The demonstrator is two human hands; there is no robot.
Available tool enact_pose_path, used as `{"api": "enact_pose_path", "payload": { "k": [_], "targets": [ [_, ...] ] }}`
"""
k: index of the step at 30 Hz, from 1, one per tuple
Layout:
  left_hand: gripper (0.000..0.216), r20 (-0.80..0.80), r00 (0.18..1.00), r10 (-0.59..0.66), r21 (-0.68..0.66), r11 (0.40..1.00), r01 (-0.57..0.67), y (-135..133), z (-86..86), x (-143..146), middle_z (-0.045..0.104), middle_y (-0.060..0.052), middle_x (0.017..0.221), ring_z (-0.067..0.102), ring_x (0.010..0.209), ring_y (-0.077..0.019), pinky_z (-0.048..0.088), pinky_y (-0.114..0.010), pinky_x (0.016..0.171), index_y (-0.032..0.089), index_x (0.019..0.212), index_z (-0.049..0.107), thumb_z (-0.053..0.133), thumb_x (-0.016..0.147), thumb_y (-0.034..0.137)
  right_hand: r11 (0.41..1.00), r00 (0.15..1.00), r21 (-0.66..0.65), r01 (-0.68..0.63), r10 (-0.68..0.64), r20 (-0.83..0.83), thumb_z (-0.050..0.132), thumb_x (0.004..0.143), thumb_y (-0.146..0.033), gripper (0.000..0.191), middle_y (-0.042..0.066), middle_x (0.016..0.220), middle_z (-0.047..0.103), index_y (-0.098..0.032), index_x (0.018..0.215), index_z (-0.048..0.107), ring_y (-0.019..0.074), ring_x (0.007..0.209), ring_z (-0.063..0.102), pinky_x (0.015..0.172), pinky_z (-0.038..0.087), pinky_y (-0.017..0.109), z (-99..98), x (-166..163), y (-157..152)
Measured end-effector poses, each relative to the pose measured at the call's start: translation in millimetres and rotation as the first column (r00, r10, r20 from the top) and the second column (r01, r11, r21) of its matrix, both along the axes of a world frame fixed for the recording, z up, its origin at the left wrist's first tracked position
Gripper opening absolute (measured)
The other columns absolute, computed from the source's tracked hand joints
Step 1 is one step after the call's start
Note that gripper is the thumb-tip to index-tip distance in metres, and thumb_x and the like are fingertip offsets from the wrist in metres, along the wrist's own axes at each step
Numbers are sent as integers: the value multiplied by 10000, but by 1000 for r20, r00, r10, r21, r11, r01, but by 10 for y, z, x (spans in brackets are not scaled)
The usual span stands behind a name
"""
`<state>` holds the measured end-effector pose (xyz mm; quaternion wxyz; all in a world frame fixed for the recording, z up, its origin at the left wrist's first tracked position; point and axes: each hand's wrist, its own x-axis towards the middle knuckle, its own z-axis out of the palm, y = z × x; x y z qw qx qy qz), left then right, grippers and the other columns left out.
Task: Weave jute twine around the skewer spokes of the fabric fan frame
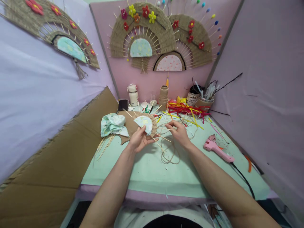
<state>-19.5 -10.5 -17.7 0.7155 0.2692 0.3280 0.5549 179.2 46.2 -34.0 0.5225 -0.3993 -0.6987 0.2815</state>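
Left hand has our fan pinched, thumb on top, fingers underneath, over the middle of the table. Right hand sits at the fan's three o'clock, thumb and fingertips pressed together, though we can't tell if that's on a stick or on twine.

Reading the clock from the fan, our worries big to small: pipe cleaners at about two-thirty are a messy heap, so trailing twine could snag there. Glue gun at half past three is near our right forearm; if it's hot, swinging outward could burn us. Twine at half past four lies in loose loops, so a careless tug could knot it. Smallest, the sticks: they look thin, and sideways pressure might snap one or loosen the weave.
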Motion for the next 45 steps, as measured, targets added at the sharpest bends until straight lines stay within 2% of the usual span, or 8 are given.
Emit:
{"api": "enact_pose_path", "payload": {
  "k": [4, 7, 10, 13, 18, 21, 27, 45],
  "targets": [
    [237, -8, 996, 91, 29, 995, -91, 9, 15, 9, 661, -53, 1050, 697, 880, -252, 508, -559, 844, 261, 1111, 415, 512, 895, 277, 999, 998, 1, 45, -45, -52, 601, 801, -364, 151, 53, 924, 636, -223, 845, 635, 225, 930, 558, 883, 397, 359, -15, 14, 22],
    [217, 7, 987, 161, 44, 986, -162, 18, 24, 8, 654, -17, 1047, 693, 887, -226, 494, -564, 868, 279, 1101, 426, 506, 899, 271, 989, 980, -46, 138, -143, -135, 551, 824, -364, 228, 88, 1097, 579, -215, 989, 600, 235, 1062, 493, 954, 356, 384, -64, 41, 90],
    [216, 37, 981, 189, 66, 979, -191, 21, 34, 9, 637, -15, 1102, 683, 920, -215, 471, -578, 896, 288, 1094, 435, 516, 895, 278, 974, 967, -178, 139, -173, -188, 513, 821, -347, 213, 82, 1001, 603, -204, 955, 594, 225, 965, 523, 878, 401, 380, -121, 48, 156],
    [228, 45, 982, 184, 109, 976, -187, 16, 43, 17, 629, -17, 1133, 675, 944, -212, 466, -576, 903, 295, 1101, 435, 524, 891, 294, 934, 980, -352, -64, -7, -198, 598, 735, -315, 147, 43, 767, 640, -196, 805, 649, 193, 750, 573, 707, 451, 329, -141, 6, 141],
    [225, 23, 984, 176, 145, 973, -177, 0, 34, 33, 629, -5, 1104, 655, 974, -191, 475, -554, 912, 299, 1094, 439, 528, 888, 295, 738, 900, -522, -428, 293, -324, 656, 673, -316, 142, 53, 748, 696, -198, 734, 706, 168, 693, 618, 618, 475, 284, -65, -102, -26],
    [235, 15, 983, 185, 135, 973, -186, -8, 30, 40, 619, 0, 1110, 645, 971, -176, 487, -539, 907, 304, 1097, 443, 536, 882, 286, 667, 854, -542, -511, 322, -410, 656, 662, -291, 134, 48, 783, 706, -204, 750, 710, 162, 725, 632, 652, 489, 281, -13, -118, -79],
    [243, -8, 981, 193, 113, 975, -191, -14, 45, 56, 617, 0, 1088, 644, 922, -166, 508, -529, 881, 311, 1108, 445, 529, 883, 269, 598, 805, -553, -580, 318, -501, 656, 648, -220, 138, 36, 777, 705, -207, 765, 728, 150, 719, 624, 629, 488, 254, -11, -103, -72],
    [226, 11, 974, 228, 107, 968, -228, 27, -6, 52, 634, -11, 998, 658, 881, -169, 525, -456, 857, 276, 1078, 460, 548, 871, 255, 465, 705, -547, -696, 296, -644, 638, 629, -127, 180, 40, 792, 705, -164, 783, 724, 130, 753, 621, 701, 487, 240, -19, -106, -83]
  ]
}}
